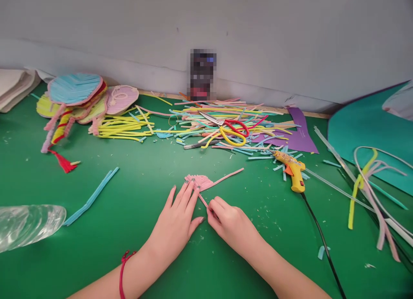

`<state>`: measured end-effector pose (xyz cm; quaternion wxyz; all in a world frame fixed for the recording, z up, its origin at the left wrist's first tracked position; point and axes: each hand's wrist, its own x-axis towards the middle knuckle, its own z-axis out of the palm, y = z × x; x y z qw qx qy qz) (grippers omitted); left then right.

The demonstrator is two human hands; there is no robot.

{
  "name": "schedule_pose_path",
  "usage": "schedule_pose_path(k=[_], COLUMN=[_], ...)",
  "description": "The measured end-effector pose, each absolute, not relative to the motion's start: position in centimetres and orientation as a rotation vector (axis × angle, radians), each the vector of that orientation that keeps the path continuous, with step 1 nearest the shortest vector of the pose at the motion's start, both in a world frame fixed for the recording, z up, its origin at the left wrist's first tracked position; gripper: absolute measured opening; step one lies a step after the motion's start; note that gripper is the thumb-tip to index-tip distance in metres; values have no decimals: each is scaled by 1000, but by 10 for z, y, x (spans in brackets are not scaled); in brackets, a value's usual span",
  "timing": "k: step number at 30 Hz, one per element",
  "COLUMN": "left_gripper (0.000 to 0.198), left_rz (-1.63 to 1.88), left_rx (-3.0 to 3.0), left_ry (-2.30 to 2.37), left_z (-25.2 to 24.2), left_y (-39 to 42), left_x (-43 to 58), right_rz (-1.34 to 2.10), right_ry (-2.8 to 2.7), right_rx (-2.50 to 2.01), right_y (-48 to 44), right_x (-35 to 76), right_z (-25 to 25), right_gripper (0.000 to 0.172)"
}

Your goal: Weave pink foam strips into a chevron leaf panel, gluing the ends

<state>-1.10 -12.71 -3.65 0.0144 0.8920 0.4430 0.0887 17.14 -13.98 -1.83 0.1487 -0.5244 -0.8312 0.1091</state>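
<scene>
A small pink fan-shaped piece (200,182) made of fuzzy strips lies flat on the green table. My left hand (179,213) rests on its left side with fingers stretched out, pressing it down and hiding part of it. Between the fingertips of my right hand (229,217) is the end of a pink pipe cleaner (203,200), which runs up to the lower edge of the piece. Another pink strip (228,175) sticks out from the piece toward the upper right.
Scissors (234,129) lie on a heap of coloured strips (193,122) at the back. A yellow glue gun (295,174) with a black cord sits to the right. Finished fans (75,88) are stacked at the back left, and a clear bottle (29,226) lies at the left edge.
</scene>
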Motion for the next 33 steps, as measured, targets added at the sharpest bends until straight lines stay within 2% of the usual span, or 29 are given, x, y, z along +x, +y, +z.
schedule_pose_path(k=[18, 33], left_gripper=[55, 60], left_rz=[218, 91], left_rx=[2828, 2878], left_ry=[1372, 1374], left_z=[-27, -24], left_y=[-124, -123], left_x=[-10, -8], right_rz=[267, 202], right_ry=[-2416, -2450], right_rx=[-1533, -1518], right_y=[-142, -144], right_x=[169, 167], right_z=[-19, -18], right_gripper=[20, 17])
